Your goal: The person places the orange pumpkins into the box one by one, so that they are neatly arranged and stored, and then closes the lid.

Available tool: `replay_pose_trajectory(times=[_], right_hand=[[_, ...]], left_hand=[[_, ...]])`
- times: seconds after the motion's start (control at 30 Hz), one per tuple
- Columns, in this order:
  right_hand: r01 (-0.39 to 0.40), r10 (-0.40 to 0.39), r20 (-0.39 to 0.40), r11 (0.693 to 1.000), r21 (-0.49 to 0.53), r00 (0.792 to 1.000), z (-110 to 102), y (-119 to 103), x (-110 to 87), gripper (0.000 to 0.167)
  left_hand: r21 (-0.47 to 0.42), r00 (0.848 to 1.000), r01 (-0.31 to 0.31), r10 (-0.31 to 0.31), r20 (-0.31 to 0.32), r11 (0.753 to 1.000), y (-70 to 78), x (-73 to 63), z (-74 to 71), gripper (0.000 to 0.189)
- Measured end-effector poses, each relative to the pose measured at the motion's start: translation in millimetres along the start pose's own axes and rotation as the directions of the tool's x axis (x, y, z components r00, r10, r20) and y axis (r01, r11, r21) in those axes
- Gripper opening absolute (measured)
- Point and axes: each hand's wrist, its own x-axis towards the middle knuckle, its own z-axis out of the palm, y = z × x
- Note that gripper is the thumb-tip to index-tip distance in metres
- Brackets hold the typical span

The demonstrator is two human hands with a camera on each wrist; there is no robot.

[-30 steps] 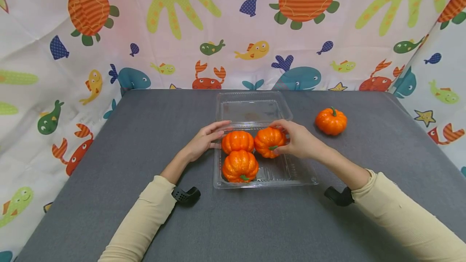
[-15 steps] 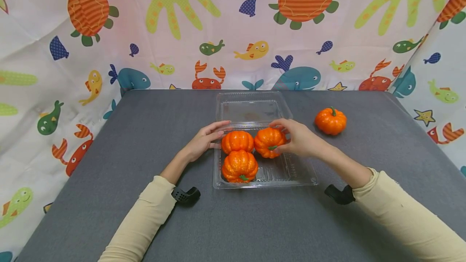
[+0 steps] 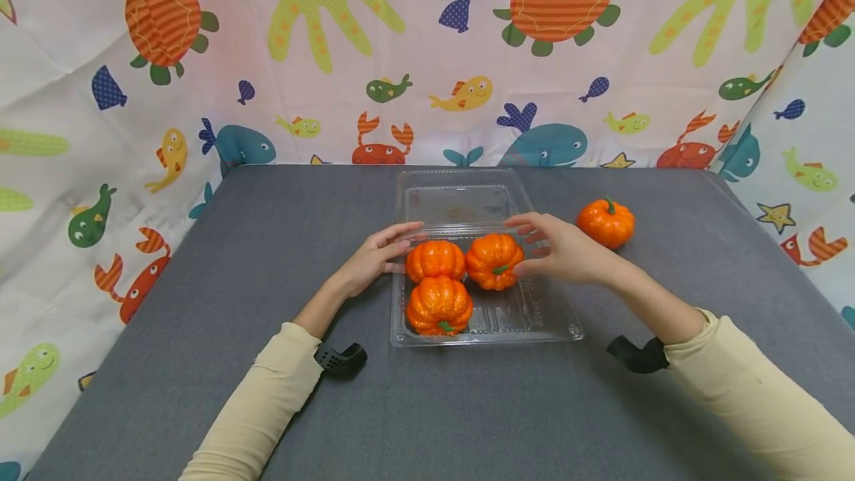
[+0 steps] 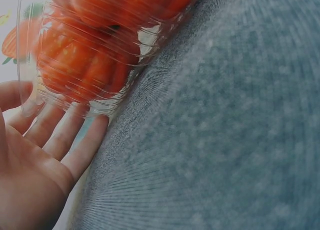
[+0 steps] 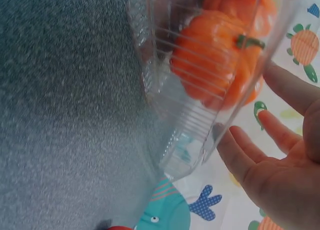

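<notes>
A clear plastic clamshell box (image 3: 528, 337) lies unfolded on the table, with three orange toy pumpkins in its base. Two sit on the left, a rear pumpkin (image 3: 436, 261) and a front pumpkin (image 3: 440, 306); a third pumpkin (image 3: 494, 262) stands at the back right. My left hand (image 3: 369, 261) rests its extended fingers against the box's left wall, as the left wrist view shows with the fingertips (image 4: 75, 109) at the plastic. Just right of the third pumpkin hovers my right hand (image 3: 561, 249), fingers spread and holding nothing, over the box's right side.
Another orange pumpkin (image 3: 605, 223) with a green stem stands on the grey table (image 3: 300, 206), right of the box. The box's transparent lid (image 3: 464, 195) lies flat toward the back. A curtain (image 3: 414, 43) printed with sea animals hangs behind the table.
My right hand has let go of the third pumpkin and drawn back slightly to the right, fingers opening. That pumpkin stays in the box. The left hand has kept still.
</notes>
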Motion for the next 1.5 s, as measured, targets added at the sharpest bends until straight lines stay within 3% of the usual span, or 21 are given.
replay_pose_trajectory(times=[0.27, 0.7, 0.93, 1.13, 1.37, 1.5], right_hand=[[-0.043, 0.044, -0.034, 0.999, 0.032, 0.998, -9, 6, -3.1, 0.061], [-0.083, 0.103, -0.078, 0.97, 0.23, 0.992, -19, 18, -6.2, 0.056], [-0.059, 0.124, -0.096, 0.862, 0.504, 0.988, -22, 27, -9.2, 0.055], [-0.018, 0.124, -0.131, 0.791, 0.612, 0.984, -25, 36, -10.5, 0.051], [0.074, 0.061, -0.143, 0.63, 0.773, 0.988, -31, 48, -16.8, 0.029], [0.086, 0.068, -0.153, 0.579, 0.811, 0.986, -36, 52, -17.2, 0.029]], left_hand=[[0.003, 1.0, 0.006, -0.005, -0.007, 1.0, -0.1, -1.4, -0.3, 0.046], [0.0, 1.0, -0.011, 0.011, 0.0, 1.0, -0.3, -0.6, 0.1, 0.046], [-0.004, 1.0, 0.009, -0.009, -0.009, 1.0, 1.4, -1.6, 1.1, 0.045], [-0.008, 1.0, 0.016, -0.016, -0.01, 1.0, 1.3, -1.0, 0.5, 0.045], [-0.011, 1.0, 0.011, -0.011, 0.005, 1.0, 0.0, 0.1, -0.3, 0.046], [-0.004, 1.0, 0.005, -0.005, -0.002, 1.0, -0.5, -0.8, -1.9, 0.047]])
